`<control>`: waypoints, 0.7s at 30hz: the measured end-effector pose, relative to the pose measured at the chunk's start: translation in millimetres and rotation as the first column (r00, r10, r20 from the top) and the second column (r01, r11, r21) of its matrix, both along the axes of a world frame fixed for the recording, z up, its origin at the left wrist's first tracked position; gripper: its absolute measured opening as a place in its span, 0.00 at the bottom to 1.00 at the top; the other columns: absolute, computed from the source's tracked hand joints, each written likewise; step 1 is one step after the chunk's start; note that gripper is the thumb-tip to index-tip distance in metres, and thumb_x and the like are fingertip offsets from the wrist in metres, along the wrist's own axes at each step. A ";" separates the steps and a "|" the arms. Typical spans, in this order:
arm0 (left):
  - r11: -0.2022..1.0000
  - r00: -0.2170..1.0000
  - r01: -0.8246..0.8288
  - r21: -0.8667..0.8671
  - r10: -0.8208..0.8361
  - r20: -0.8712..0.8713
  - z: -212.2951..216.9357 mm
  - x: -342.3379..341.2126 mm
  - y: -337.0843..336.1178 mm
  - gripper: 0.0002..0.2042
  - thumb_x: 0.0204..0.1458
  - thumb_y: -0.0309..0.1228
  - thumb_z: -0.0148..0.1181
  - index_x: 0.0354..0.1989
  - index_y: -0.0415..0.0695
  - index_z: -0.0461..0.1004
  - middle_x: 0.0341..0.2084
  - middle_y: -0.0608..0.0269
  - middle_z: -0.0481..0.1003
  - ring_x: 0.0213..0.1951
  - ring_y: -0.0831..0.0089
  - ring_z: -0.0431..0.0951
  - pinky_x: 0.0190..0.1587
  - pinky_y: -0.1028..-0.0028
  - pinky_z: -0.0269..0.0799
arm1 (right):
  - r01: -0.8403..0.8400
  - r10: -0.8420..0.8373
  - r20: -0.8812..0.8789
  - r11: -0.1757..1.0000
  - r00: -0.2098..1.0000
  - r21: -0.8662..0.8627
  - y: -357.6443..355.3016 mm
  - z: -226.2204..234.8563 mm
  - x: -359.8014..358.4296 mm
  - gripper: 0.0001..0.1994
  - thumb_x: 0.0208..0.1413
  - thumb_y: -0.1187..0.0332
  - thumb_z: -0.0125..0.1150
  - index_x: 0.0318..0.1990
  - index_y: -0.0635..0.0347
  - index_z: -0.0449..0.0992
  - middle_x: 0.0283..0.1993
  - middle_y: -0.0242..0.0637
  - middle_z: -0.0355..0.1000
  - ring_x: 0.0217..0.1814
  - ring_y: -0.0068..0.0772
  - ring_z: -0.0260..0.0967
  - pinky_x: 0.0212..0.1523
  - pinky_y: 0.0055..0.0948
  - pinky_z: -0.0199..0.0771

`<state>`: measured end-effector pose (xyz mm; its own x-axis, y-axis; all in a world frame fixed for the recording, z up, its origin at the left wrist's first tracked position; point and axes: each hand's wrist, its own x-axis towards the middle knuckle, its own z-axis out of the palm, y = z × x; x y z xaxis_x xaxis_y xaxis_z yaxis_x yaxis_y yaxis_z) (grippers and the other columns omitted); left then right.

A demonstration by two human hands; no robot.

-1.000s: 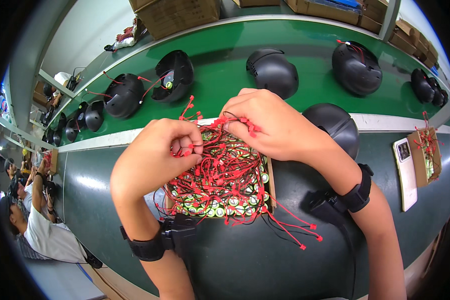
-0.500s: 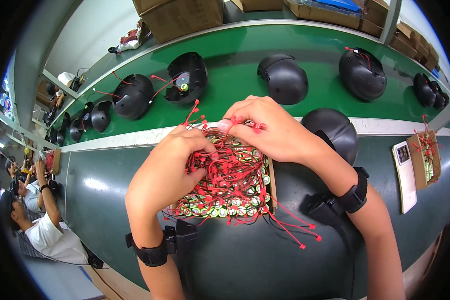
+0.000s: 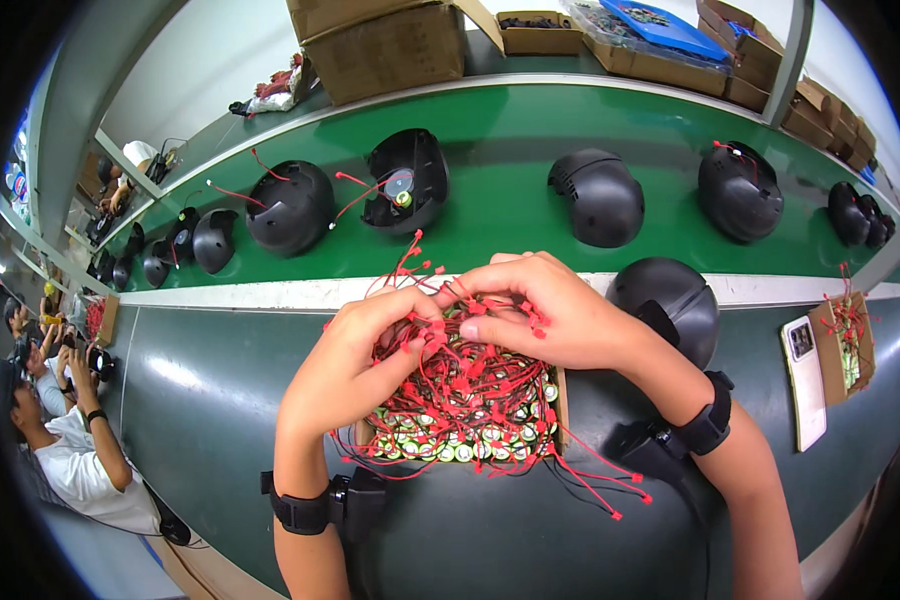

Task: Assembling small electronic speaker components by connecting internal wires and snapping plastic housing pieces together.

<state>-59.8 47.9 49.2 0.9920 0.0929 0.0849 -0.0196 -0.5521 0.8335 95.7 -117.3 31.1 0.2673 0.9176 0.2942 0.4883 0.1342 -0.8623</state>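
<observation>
1. Your left hand is curled, thumb and fingers pinched on the tangle of red wires.
2. Those wires heap over a cardboard tray of green-capped cells on the dark bench edge, just below both hands.
3. Your right hand is also closed, fingertips gripping wires at the tangle's top.
4. A black helmet-shaped shell sits beside your right wrist.

Two hands: left hand, right hand, both over one box of batteries with tangled red wires. Beyond them on the green belt, about nine black shells. Right of right hand: one white phone.
</observation>
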 end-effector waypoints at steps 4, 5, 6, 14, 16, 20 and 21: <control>0.996 0.999 -0.016 -0.090 0.012 -0.043 1.1 0.2 -1.2 0.08 0.49 0.13 0.49 0.36 0.36 0.70 0.33 0.65 0.69 0.38 0.81 0.69 0.42 0.78 0.67 | -0.044 0.053 0.074 0.992 0.996 -0.120 -1.9 3.4 1.0 0.14 0.47 0.69 0.67 0.43 0.62 0.78 0.19 0.42 0.65 0.22 0.38 0.63 0.29 0.33 0.64; 0.984 0.999 -0.013 -0.178 0.005 -0.045 1.4 0.7 -1.2 0.07 0.51 0.14 0.49 0.36 0.36 0.70 0.33 0.65 0.69 0.38 0.81 0.69 0.43 0.78 0.67 | -0.031 0.046 0.133 0.992 0.990 -0.119 -1.0 2.5 0.6 0.14 0.48 0.69 0.67 0.43 0.62 0.78 0.18 0.42 0.65 0.22 0.39 0.63 0.29 0.33 0.65; 0.967 0.998 -0.021 -0.253 0.008 -0.054 0.0 1.1 -0.8 0.06 0.52 0.15 0.49 0.35 0.37 0.69 0.33 0.66 0.69 0.38 0.82 0.68 0.43 0.79 0.66 | -0.033 0.050 0.133 0.992 0.990 -0.125 -0.8 1.9 -0.3 0.14 0.48 0.69 0.67 0.43 0.62 0.78 0.18 0.42 0.65 0.22 0.39 0.63 0.29 0.33 0.65; 0.917 0.997 -0.023 -0.399 0.047 0.053 -4.3 0.6 15.5 0.12 0.53 0.21 0.60 0.22 0.40 0.63 0.23 0.71 0.66 0.30 0.84 0.66 0.36 0.81 0.64 | 0.162 -0.106 0.372 0.979 0.922 -0.124 2.3 -1.7 -14.5 0.10 0.44 0.71 0.69 0.34 0.63 0.77 0.25 0.47 0.71 0.32 0.49 0.71 0.35 0.42 0.70; 0.936 0.999 -0.030 -0.351 0.041 0.024 -4.7 0.5 11.4 0.12 0.52 0.21 0.61 0.22 0.40 0.63 0.23 0.71 0.67 0.30 0.83 0.66 0.35 0.81 0.65 | 0.193 -0.129 0.425 0.975 0.896 -0.112 0.5 -5.0 -15.1 0.12 0.44 0.69 0.71 0.36 0.61 0.78 0.25 0.42 0.70 0.32 0.44 0.70 0.34 0.39 0.70; 0.993 0.998 0.022 -0.116 -0.015 0.061 -3.4 2.8 3.8 0.11 0.46 0.18 0.64 0.25 0.38 0.65 0.23 0.67 0.68 0.29 0.78 0.68 0.34 0.78 0.68 | 0.244 -0.190 0.529 0.969 0.827 -0.035 1.1 -10.3 -19.1 0.10 0.37 0.74 0.68 0.30 0.61 0.76 0.29 0.42 0.69 0.36 0.46 0.69 0.39 0.39 0.69; 0.999 0.993 0.040 -0.034 -0.035 0.115 -3.7 4.2 2.1 0.10 0.44 0.16 0.64 0.26 0.37 0.66 0.23 0.66 0.68 0.28 0.77 0.68 0.34 0.76 0.69 | 0.256 -0.248 0.550 0.965 0.797 0.065 1.5 -12.7 -19.9 0.10 0.33 0.77 0.66 0.27 0.61 0.75 0.31 0.43 0.70 0.37 0.45 0.69 0.41 0.38 0.69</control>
